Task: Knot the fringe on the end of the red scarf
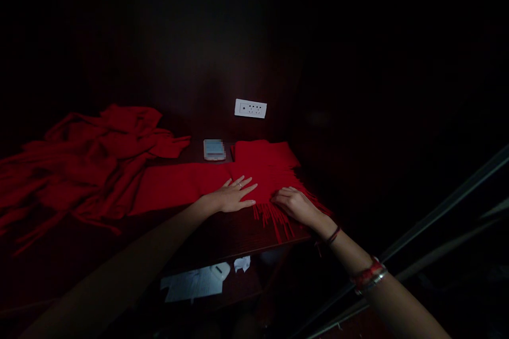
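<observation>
A red fringed scarf (pixel 186 183) lies stretched across a dark wooden table (pixel 238 233), its far end folded over at the right. My left hand (pixel 234 196) lies flat on the scarf with fingers spread and open. My right hand (pixel 292 204) rests on the scarf's fringe (pixel 274 220) near the table's right edge, fingers curled down onto the tassels. A red bracelet and a dark thread band sit on my right forearm.
A heap of more red scarves (pixel 91 153) covers the table's left side. A small pale box (pixel 214 149) sits behind the scarf, below a white wall socket (pixel 250 108). White papers (pixel 194 283) lie below the table's front edge. The room is very dark.
</observation>
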### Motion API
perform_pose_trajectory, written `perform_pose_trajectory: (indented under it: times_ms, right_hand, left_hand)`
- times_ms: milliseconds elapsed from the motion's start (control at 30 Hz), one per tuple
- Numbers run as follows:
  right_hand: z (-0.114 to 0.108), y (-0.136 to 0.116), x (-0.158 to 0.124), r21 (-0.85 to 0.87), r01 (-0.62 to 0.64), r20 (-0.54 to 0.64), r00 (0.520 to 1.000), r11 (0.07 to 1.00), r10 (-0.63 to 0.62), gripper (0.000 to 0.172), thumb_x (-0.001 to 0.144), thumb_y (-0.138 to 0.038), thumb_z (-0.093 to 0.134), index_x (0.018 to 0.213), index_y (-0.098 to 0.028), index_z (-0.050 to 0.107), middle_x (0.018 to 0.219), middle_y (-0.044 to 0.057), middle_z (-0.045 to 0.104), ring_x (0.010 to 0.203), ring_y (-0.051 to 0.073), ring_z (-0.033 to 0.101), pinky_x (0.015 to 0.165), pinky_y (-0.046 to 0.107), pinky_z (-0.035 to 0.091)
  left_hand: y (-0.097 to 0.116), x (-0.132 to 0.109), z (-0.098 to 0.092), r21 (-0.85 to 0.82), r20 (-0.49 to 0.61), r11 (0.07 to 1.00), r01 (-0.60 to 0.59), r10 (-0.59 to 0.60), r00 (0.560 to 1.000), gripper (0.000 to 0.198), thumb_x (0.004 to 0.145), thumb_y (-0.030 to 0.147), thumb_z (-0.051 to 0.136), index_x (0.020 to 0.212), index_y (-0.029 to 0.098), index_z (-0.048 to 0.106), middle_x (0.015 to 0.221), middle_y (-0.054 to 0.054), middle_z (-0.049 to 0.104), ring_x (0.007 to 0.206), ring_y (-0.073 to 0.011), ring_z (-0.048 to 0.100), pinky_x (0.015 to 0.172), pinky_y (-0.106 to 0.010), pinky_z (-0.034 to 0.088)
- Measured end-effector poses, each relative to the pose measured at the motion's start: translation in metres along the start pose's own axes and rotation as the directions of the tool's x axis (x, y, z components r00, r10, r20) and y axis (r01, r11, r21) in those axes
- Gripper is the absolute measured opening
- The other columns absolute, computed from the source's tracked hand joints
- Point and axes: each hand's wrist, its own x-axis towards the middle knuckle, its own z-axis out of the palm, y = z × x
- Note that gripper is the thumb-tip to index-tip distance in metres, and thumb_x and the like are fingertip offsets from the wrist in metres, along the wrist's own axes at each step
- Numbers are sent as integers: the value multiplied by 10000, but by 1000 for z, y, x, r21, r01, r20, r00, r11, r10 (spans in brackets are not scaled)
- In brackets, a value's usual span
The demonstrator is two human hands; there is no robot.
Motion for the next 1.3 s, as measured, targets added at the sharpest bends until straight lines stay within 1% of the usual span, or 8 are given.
perform_pose_trajectory:
  times_ms: [67, 167, 333, 533, 700, 900, 1133, 1300]
  right_hand:
    - [-2, -1, -1, -2, -6, 12, 1000, 1000, 6, 214, 836, -201, 376, 908, -176, 576, 821, 51, 575, 794, 131, 506, 724, 263, 355]
    - [-7, -4, 2, -27, -19, 32, 999, 999, 20, 215, 832, -218, 382, 902, -173, 579, 828, 57, 571, 794, 138, 503, 728, 276, 357]
    - [-10, -13, 19, -94, -6, 43, 999, 996, 10, 231, 808, -288, 425, 959, -175, 558, 892, 61, 568, 836, 170, 484, 758, 314, 349]
    - [-4, -20, 33, -171, -20, 90, 995, 985, 36, 192, 797, -163, 415, 914, -165, 567, 840, 64, 585, 808, 160, 505, 778, 319, 314]
    - [-6, -22, 34, -171, -126, 11, 991, 977, 130, 198, 822, -205, 397, 949, -171, 546, 833, 59, 591, 805, 160, 510, 743, 291, 314]
    - [-2, -24, 34, -236, -138, 14, 989, 962, 145, 163, 827, -183, 397, 868, -167, 554, 817, 52, 583, 778, 156, 503, 733, 286, 311]
    - [2, -21, 19, -245, -134, -5, 991, 960, 136, 163, 811, -158, 427, 938, -170, 528, 792, 38, 587, 735, 150, 505, 732, 279, 324]
    - [3, -17, 19, -133, -174, -105, 981, 976, 160, 156, 818, -215, 423, 919, -179, 536, 817, 44, 573, 761, 156, 495, 708, 275, 340]
  left_hand:
    - [1, -3, -7, 45, -42, 998, -50, 52, 998, 640, 745, 609, 318, 1289, 294, 194, 1376, -41, 136, 1243, -257, 87, 959, -444, 154]
    - [4, -11, -21, 146, -125, 983, -110, 129, 984, 535, 750, 491, 422, 1232, 279, 325, 1301, -59, 296, 1168, -249, 280, 933, -373, 235]
    - [8, -19, -33, 215, -33, 962, -168, 179, 983, 375, 715, 240, 462, 1090, 249, 458, 1061, -52, 507, 901, -214, 510, 742, -309, 393]
    - [5, -18, -30, 194, -78, 970, -149, 167, 983, 348, 673, 71, 383, 979, 194, 496, 982, -60, 549, 876, -185, 521, 734, -271, 399]
    - [6, -15, -27, 182, -115, 975, -126, 148, 982, 277, 716, 169, 412, 982, 177, 487, 965, -70, 553, 846, -187, 526, 718, -269, 411]
    - [8, -13, -30, 288, -215, 952, -102, 168, 962, 206, 812, 214, 352, 864, 164, 545, 846, -76, 582, 773, -189, 553, 641, -271, 426]
    - [4, -17, -35, 350, -106, 908, -228, 280, 954, 118, 761, 169, 465, 811, 173, 572, 774, -49, 599, 711, -171, 567, 602, -243, 414]
    - [-2, -17, -36, 302, -136, 920, -250, 301, 944, 117, 777, 181, 453, 814, 177, 564, 775, -37, 594, 706, -155, 559, 616, -230, 400]
